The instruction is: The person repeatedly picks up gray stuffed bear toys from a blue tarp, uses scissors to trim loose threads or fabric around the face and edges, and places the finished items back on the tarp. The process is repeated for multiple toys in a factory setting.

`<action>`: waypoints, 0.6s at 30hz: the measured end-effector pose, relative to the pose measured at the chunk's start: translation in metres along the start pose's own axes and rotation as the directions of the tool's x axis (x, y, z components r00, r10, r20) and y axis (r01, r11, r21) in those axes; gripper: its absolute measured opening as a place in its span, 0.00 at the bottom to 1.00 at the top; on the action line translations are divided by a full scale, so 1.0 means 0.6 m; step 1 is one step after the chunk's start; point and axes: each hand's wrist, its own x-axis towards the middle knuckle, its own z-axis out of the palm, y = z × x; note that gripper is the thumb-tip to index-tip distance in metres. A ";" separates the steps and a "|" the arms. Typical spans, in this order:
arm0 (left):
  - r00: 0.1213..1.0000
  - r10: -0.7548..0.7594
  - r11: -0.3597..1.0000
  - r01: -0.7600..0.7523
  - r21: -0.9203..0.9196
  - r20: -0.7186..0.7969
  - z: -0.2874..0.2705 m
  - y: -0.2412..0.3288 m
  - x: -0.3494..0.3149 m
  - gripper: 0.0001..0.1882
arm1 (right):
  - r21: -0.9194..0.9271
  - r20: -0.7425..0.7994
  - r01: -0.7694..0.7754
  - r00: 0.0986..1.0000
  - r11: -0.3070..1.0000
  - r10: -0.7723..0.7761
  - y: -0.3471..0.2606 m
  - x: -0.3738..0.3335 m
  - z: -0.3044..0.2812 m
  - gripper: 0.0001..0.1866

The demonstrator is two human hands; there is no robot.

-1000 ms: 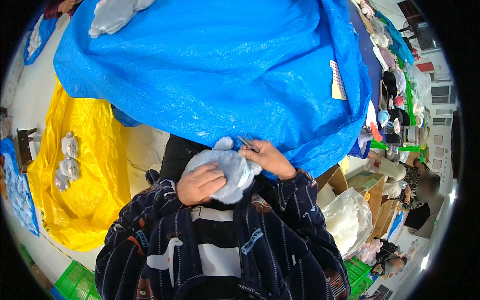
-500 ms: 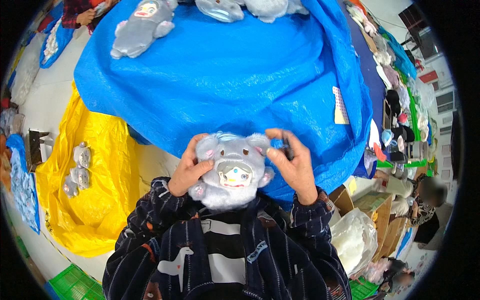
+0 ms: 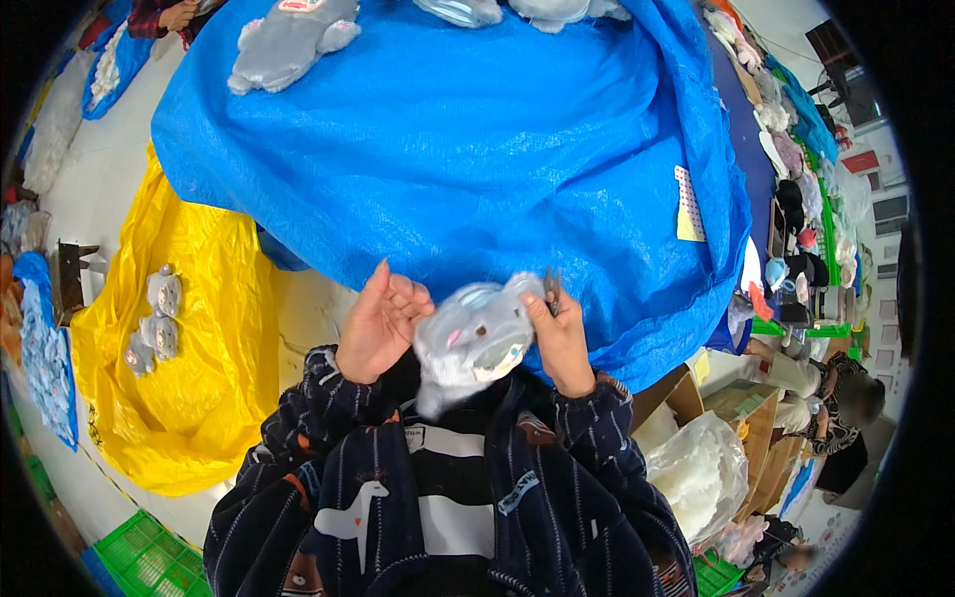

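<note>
A grey plush toy [image 3: 463, 338] with a doll-like face panel hangs tilted in front of my chest, smeared by motion. My right hand [image 3: 562, 343] pinches it by the ear at its upper right. A small dark pointed tool, which looks like thread snips [image 3: 553, 287], sticks up from the same hand. On the toy's other side, my left hand [image 3: 383, 323] is open, palm turned inward, its fingers loosely bent close to the toy's edge. The far side of the toy is hidden.
A blue tarp [image 3: 428, 149] spreads ahead, with a grey plush toy [image 3: 293, 45] and others at its far edge. Several small grey plush toys [image 3: 159, 333] lie on a yellow sheet [image 3: 199, 428] at left. Cardboard boxes [image 3: 746, 413] and a clear bag [image 3: 696, 473] stand at right.
My left hand has let go of the plush toy and turned palm inward. The toy has tipped and swung, now held by its ear in my right hand.
</note>
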 end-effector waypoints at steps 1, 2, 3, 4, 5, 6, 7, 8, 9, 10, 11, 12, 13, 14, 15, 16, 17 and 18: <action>0.997 0.062 0.993 -0.065 0.100 0.039 0.000 -0.002 0.002 0.23 | 0.090 -0.033 -0.080 0.996 0.993 0.083 0.019 0.002 -0.010 0.11; 0.989 0.119 0.971 -0.134 0.197 0.084 0.000 -0.005 0.004 0.22 | 0.183 -0.059 -0.155 0.984 0.971 0.168 0.030 0.002 -0.017 0.11; 0.990 0.138 0.955 -0.135 0.264 0.008 0.008 0.001 0.002 0.21 | 0.197 -0.110 -0.126 0.983 0.972 0.150 0.025 0.003 -0.009 0.11; 0.985 0.161 0.935 -0.130 0.330 -0.067 0.020 0.008 -0.001 0.19 | 0.189 -0.109 -0.140 0.981 0.972 0.162 0.019 0.003 -0.010 0.11; 0.971 0.193 0.922 -0.130 0.365 -0.141 0.028 0.006 -0.001 0.13 | 0.182 -0.108 -0.153 0.979 0.971 0.174 0.013 0.002 -0.013 0.11; 0.960 0.268 0.791 -0.174 0.586 -0.078 0.027 0.000 -0.005 0.12 | 0.181 -0.101 -0.167 0.977 0.969 0.188 0.010 0.003 -0.009 0.11; 0.946 0.324 0.608 -0.210 0.766 0.002 0.025 -0.011 -0.011 0.12 | 0.160 -0.113 -0.130 0.982 0.979 0.149 0.009 0.004 -0.001 0.13; 0.930 0.357 0.383 -0.237 0.893 0.093 0.025 -0.019 -0.016 0.12 | 0.128 -0.107 -0.114 0.986 0.985 0.128 0.009 0.002 0.005 0.14; 0.942 0.329 0.296 -0.170 0.940 0.066 0.034 -0.021 -0.019 0.14 | 0.093 -0.104 -0.096 0.989 0.991 0.106 0.009 -0.001 0.007 0.15; 0.925 0.356 0.175 -0.204 0.963 0.131 0.033 -0.020 -0.017 0.13 | 0.058 -0.100 -0.078 0.991 0.995 0.084 0.009 -0.003 0.009 0.15; 0.906 0.373 0.051 -0.234 0.971 0.198 0.031 -0.017 -0.016 0.12 | 0.034 -0.114 -0.069 0.991 0.997 0.072 0.014 -0.003 0.011 0.17; 0.885 0.383 -0.073 -0.257 0.964 0.265 0.028 -0.017 -0.015 0.12 | 0.103 -0.088 -0.133 0.986 0.986 0.142 0.012 -0.005 0.009 0.17; 0.874 0.421 -0.007 -0.262 0.965 0.240 0.024 -0.023 -0.015 0.10 | 0.171 -0.058 -0.198 0.976 0.965 0.210 0.008 -0.006 0.005 0.17; 0.878 0.432 0.036 -0.245 0.969 0.206 0.025 -0.025 -0.016 0.10 | 0.236 -0.024 -0.262 0.961 0.936 0.275 0.006 -0.008 0.002 0.17; 0.882 0.439 0.079 -0.228 0.970 0.172 0.026 -0.026 -0.018 0.09 | 0.237 -0.046 -0.254 0.961 0.938 0.272 0.006 -0.007 0.002 0.17; 0.885 0.445 0.121 -0.211 0.970 0.137 0.027 -0.028 -0.019 0.09 | 0.283 -0.018 -0.259 0.961 0.923 0.275 0.007 -0.007 -0.001 0.16; 0.892 0.434 0.133 -0.202 0.970 0.127 0.018 -0.029 -0.021 0.09 | 0.329 0.011 -0.264 0.961 0.907 0.276 0.007 -0.008 -0.005 0.16; 0.892 0.441 0.174 -0.199 0.964 0.105 0.015 -0.029 -0.020 0.09 | 0.373 0.043 -0.272 0.960 0.887 0.277 0.006 -0.008 -0.004 0.15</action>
